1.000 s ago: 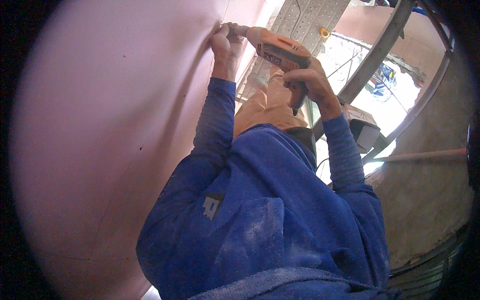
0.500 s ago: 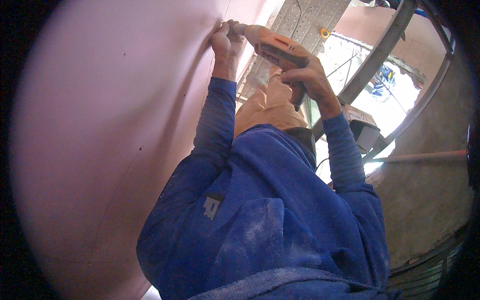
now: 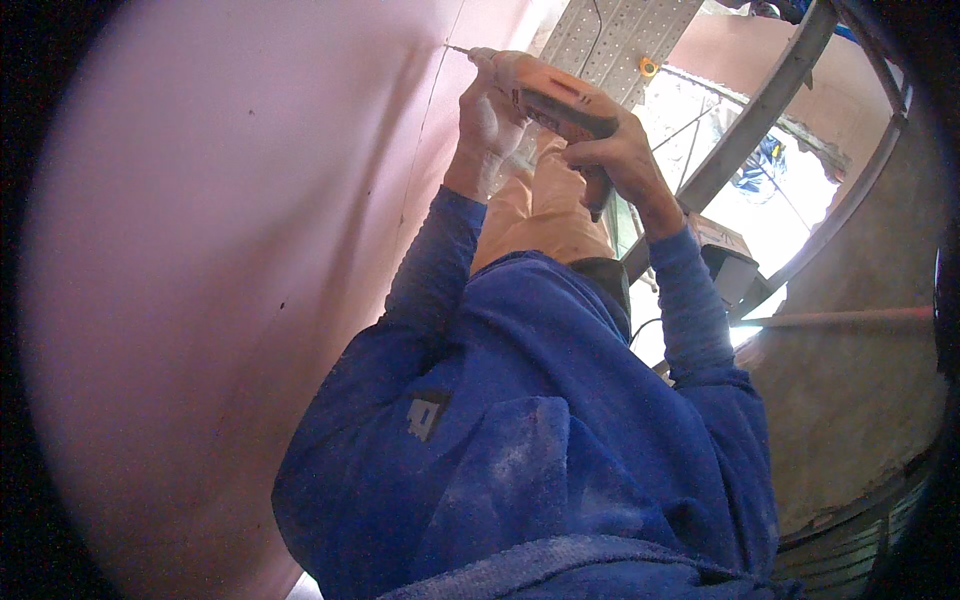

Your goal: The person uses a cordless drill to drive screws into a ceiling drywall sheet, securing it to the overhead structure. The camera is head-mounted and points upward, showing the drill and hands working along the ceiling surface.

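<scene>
My right hand [image 3: 628, 165] is wrapped round the pistol grip of an orange and grey screw gun [image 3: 560, 90]. The tool lies almost level, its nose turned left toward a pink wallboard [image 3: 230, 180]. From the nose a thin screw or bit [image 3: 457, 48] reaches to the board beside a vertical seam line. My left hand [image 3: 488, 125] closes round the front of the tool just behind the nose, steadying it from below; some of its fingers are hidden.
A perforated metal scaffold plank [image 3: 620, 45] lies below, with a small orange round item [image 3: 649, 67] on it. Curved metal frame bars [image 3: 745, 130] cross at right. A dark box [image 3: 735, 270] sits by my right forearm, before a rough grey wall [image 3: 850, 400].
My left hand has left the board at the tool's tip and moved back right onto the tool's front. The thin tip now shows. My right hand has barely moved.
</scene>
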`<action>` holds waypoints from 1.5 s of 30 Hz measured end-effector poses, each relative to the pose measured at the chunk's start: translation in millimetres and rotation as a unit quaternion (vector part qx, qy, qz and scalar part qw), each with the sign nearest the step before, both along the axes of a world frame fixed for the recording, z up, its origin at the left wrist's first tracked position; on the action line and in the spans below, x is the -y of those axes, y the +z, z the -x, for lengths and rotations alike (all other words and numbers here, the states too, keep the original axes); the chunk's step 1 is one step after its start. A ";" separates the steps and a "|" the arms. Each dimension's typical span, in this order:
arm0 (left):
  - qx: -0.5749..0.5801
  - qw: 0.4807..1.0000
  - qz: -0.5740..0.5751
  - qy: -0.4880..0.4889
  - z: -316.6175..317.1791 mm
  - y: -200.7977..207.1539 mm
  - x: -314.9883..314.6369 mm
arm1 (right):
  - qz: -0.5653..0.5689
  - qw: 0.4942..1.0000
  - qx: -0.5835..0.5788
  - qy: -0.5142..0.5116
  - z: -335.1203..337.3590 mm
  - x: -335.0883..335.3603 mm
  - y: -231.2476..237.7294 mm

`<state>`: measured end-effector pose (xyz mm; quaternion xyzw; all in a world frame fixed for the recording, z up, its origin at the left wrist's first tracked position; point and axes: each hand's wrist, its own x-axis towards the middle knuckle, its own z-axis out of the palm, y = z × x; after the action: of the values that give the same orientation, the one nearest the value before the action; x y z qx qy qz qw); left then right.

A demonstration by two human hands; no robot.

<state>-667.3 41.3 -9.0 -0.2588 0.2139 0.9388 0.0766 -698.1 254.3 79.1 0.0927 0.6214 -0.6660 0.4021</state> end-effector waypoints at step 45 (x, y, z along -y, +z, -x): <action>-0.003 0.998 -0.015 0.054 6.1 -16.2 -1.5 | -0.026 0.999 -0.007 0.027 6.2 -1.5 -7.7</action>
<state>-673.3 42.8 -25.2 -0.2658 0.1860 0.9455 0.0290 -704.3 255.8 71.4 0.0815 0.6438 -0.6390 0.4130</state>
